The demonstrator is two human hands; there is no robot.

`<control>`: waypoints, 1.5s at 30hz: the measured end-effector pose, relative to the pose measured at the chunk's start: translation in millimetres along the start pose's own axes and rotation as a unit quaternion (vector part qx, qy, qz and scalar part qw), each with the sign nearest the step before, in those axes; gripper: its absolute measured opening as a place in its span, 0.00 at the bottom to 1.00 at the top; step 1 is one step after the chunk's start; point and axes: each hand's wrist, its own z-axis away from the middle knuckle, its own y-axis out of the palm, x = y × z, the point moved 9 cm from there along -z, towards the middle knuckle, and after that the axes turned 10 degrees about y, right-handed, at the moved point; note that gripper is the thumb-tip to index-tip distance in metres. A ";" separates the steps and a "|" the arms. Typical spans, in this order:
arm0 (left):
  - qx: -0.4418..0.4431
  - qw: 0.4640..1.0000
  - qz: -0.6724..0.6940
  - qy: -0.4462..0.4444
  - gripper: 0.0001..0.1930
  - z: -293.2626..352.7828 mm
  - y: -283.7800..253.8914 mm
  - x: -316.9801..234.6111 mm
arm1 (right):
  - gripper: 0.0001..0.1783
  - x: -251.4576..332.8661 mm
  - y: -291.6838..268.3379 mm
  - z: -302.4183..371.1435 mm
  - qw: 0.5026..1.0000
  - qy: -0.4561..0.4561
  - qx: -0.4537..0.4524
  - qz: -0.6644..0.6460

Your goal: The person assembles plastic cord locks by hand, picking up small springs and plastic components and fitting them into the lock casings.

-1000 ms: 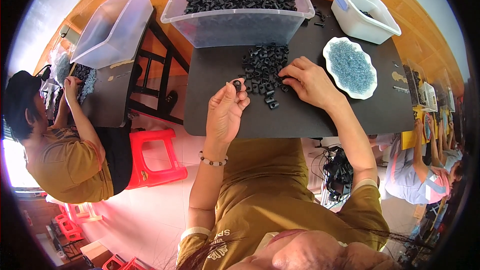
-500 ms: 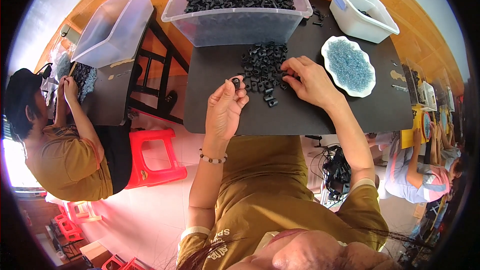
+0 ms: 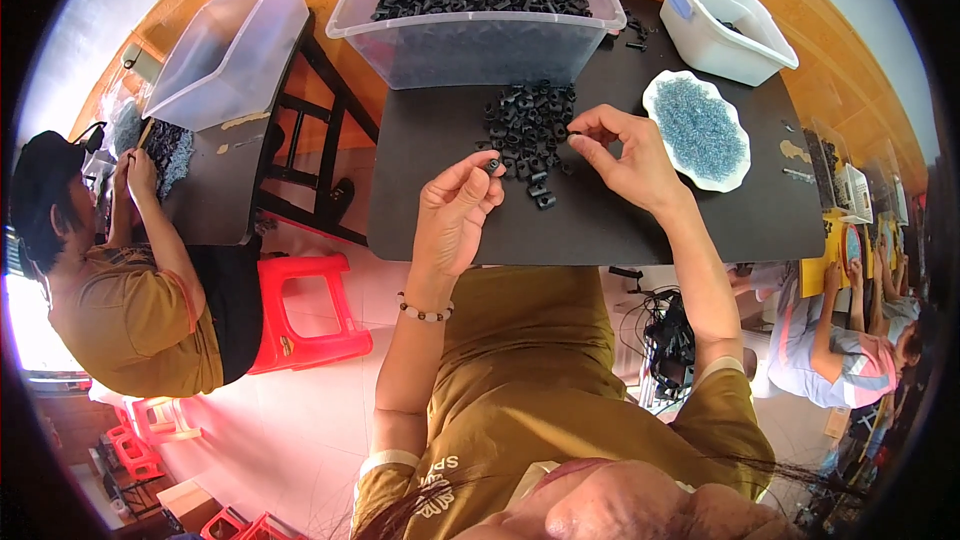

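Observation:
Between its thumb and fingertips, my left hand (image 3: 456, 212) pinches a small black plastic part (image 3: 493, 167) with a round hole, just in front of the pile. At the pile's right side, my right hand (image 3: 640, 168) has its thumb and index finger close together on a small dark piece (image 3: 574, 134), mostly covered by the fingertips. The heap of small black plastic parts (image 3: 525, 125) lies loose on the dark table (image 3: 450, 230) between and beyond my hands. Several stray parts trail toward me.
Behind the heap stands a clear plastic bin (image 3: 470, 50) full of black parts. A scalloped white dish (image 3: 739, 172) of small bluish clear pieces and a white tub (image 3: 735, 50) stand on the right. At left, a co-worker (image 3: 140, 290) sits by a red stool (image 3: 310, 330) and another clear bin (image 3: 215, 100).
The part in my left hand has turned and dropped slightly, its hole now facing differently. My right hand has lifted its fingertips a little from the pile, with a dark piece at them.

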 end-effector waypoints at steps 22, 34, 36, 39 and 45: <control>0.064 0.965 -0.255 0.005 0.13 60.4 54.6 19.7 | 0.11 -12.9 24.1 88.6 0.859 0.149 0.071 -0.484; 0.052 0.955 -0.288 0.051 0.13 78.5 60.4 20.2 | 0.09 -15.8 30.8 115.9 0.859 0.173 0.070 -0.478; 0.057 0.947 -0.310 0.056 0.13 79.1 59.3 21.1 | 0.08 -17.1 29.8 118.3 0.861 0.173 0.067 -0.474; 0.072 0.933 -0.343 0.080 0.13 80.4 63.4 19.2 | 0.08 -18.5 30.4 121.8 0.865 0.174 0.067 -0.466; 0.102 0.895 -0.414 0.135 0.14 82.7 74.0 12.0 | 0.09 -21.2 33.5 125.1 0.876 0.186 0.061 -0.441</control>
